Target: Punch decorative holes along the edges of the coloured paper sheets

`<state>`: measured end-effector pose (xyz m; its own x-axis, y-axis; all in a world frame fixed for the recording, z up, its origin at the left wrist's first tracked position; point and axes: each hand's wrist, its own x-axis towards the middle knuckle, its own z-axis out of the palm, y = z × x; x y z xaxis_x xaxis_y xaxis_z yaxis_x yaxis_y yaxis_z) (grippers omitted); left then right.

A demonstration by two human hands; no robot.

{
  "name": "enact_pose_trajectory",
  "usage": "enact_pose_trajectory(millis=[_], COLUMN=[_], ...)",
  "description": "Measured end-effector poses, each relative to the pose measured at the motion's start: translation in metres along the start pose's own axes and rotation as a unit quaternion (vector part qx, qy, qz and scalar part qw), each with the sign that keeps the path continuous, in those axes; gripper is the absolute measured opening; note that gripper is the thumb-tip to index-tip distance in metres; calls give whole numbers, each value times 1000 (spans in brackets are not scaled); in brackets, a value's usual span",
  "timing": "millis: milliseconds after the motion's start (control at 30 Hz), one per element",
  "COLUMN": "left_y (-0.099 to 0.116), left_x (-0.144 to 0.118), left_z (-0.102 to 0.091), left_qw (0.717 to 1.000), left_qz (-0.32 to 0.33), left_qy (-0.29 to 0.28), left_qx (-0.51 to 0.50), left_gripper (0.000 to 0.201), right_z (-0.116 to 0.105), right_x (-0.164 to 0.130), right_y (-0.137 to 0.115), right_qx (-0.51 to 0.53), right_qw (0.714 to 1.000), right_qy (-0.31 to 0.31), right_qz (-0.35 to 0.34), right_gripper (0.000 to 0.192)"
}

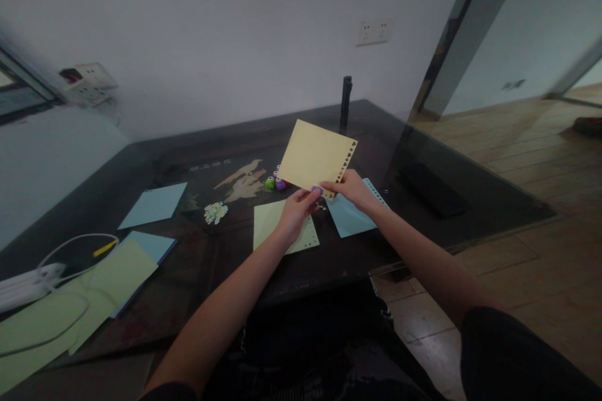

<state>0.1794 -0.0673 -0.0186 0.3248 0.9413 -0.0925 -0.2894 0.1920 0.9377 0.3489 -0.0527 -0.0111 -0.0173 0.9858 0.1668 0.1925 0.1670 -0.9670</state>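
A pale yellow sheet of paper [313, 151] is held up over the table, with a row of dark shaped holes along its right edge. My right hand [353, 189] pinches that sheet near its lower right corner. In my left hand [296, 213] is a small purple paper punch [316, 190], closed in at the sheet's lower edge. Whether the paper sits inside the punch's slot I cannot tell. Beneath my left hand lies a pale green sheet [266, 219] with holes along one side. A light blue sheet [350, 216], also punched at its edge, lies under my right wrist.
Several coloured punches [275, 182] stand behind the sheet. A heap of paper bits [216, 213] lies left of them. More blue paper [154, 204], green paper [117, 279] and a white power strip with cable [35, 285] occupy the left. A black object [433, 189] lies right.
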Motion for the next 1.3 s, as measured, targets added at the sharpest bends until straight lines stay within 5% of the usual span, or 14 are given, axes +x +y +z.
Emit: enact_pose_trajectory(millis=[1300], left_y=[1], left_x=[1], left_z=[1], left_qw=[1000], left_qz=[-5], left_qy=[5], left_qx=[-1], left_gripper=[38], right_z=[-4], right_x=[1], right_y=[0], right_qx=[-43], right_qw=[999], right_qy=[-12], right_qz=[-18], right_gripper=[28])
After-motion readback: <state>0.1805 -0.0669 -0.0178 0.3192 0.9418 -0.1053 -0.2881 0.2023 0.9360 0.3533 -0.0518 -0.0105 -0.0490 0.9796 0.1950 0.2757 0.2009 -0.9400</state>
